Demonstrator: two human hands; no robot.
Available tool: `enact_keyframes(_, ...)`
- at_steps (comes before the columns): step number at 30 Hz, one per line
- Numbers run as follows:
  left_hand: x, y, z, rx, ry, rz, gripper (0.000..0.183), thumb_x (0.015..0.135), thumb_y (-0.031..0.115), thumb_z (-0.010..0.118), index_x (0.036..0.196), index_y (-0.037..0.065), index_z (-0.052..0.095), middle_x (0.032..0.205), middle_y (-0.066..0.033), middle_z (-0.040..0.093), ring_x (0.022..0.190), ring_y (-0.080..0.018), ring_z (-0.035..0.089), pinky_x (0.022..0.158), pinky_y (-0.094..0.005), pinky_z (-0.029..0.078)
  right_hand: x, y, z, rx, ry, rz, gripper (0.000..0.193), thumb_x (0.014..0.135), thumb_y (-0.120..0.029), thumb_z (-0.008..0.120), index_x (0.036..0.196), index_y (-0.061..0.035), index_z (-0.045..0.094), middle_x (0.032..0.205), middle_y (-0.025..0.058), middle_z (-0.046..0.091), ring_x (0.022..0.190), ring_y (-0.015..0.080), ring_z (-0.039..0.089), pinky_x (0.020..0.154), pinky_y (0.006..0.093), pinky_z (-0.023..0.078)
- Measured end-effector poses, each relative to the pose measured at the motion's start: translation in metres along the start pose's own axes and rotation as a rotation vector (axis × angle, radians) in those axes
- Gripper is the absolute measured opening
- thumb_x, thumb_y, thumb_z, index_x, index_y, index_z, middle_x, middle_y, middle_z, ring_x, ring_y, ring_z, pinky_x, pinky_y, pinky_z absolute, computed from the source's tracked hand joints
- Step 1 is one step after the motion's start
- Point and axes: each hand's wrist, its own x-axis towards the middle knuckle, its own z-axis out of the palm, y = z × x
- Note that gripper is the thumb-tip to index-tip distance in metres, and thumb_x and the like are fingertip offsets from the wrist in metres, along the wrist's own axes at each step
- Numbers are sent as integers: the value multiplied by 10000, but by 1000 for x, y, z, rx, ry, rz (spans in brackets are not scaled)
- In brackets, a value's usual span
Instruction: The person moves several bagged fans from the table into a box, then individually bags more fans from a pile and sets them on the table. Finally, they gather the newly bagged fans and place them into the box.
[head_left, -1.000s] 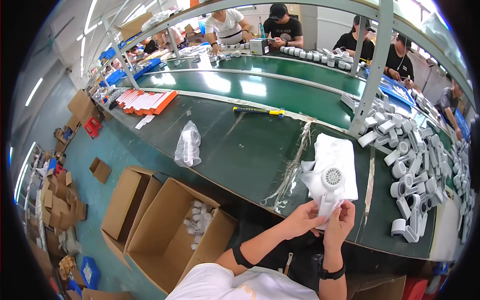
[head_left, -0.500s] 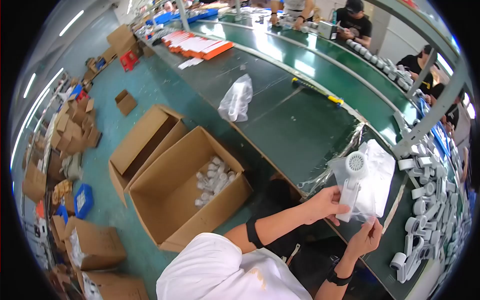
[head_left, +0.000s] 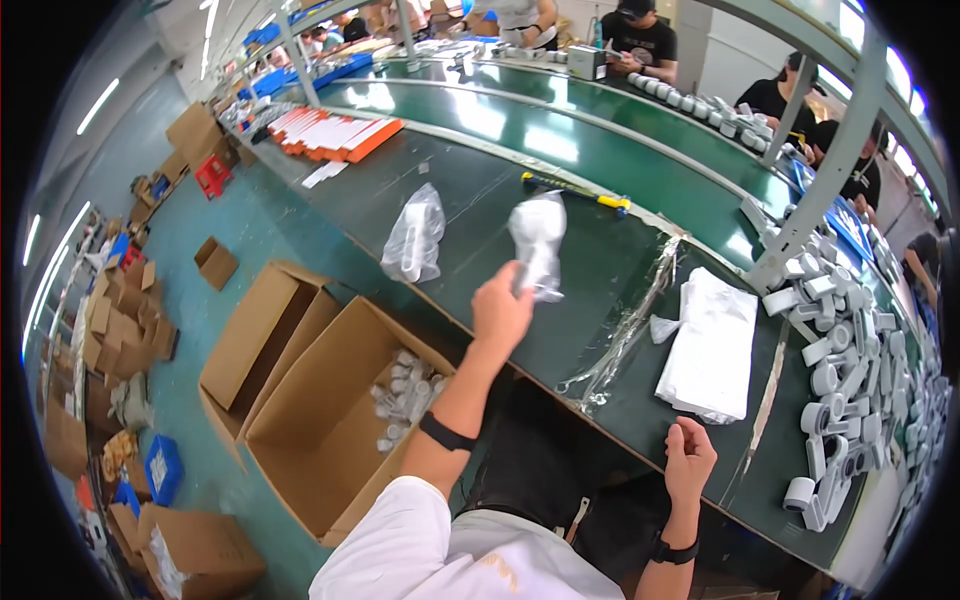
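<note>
My L grip [head_left: 503, 308] pinches the bagged white item [head_left: 538, 235] low, prob. to keep its wide end clear; R grip [head_left: 690, 458] half-curled nr white bag stack [head_left: 710, 345], can't tell if empty.

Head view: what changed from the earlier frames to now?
Left hand moved the bagged white device leftward, off the white stack, toward the other bagged piece; right hand let go. Unmoved: white stack, other bagged piece, yellow-and-black tool.
</note>
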Motion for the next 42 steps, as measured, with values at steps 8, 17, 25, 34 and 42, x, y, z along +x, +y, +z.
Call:
enact_keyframes(8,52,-71,-14,394,158,91,377,773,132,710,1119,19,612,1024,-186,590,976,-383,578,828,-475,477,1,-4,-2,138,-20,95,152,913,-92,642,1017,19,657,763,2,628,640,51,566,560,204,465)
enact_keyframes(17,72,-57,-41,663,485,147,587,733,393,766,1225,112,615,1283,-177,508,1176,-376,461,932,-536,410,-10,-2,-12,272,25,44,122,907,-58,639,1006,7,667,789,18,655,687,58,593,608,209,486)
enact_keyframes(25,120,-134,-30,380,14,-13,424,859,371,611,1130,52,679,1169,-186,643,1091,-350,598,957,-441,447,-17,-26,-153,-461,877,-132,152,863,-98,646,992,-29,687,906,68,680,736,144,611,648,248,488)
enact_keyframes(34,136,-152,-12,58,-98,213,243,815,70,538,998,-26,666,957,-169,688,876,-296,653,820,-374,502,-36,24,-299,-1222,675,0,491,717,-30,643,1196,-127,602,1152,72,599,1107,298,527,927,410,406)
enact_keyframes(42,87,-32,-11,217,295,653,242,835,103,638,1055,4,658,1192,-134,625,1141,-327,539,1004,-433,409,-37,1,-283,-873,451,71,350,715,-69,725,1055,-40,645,983,132,604,923,341,608,790,387,481)
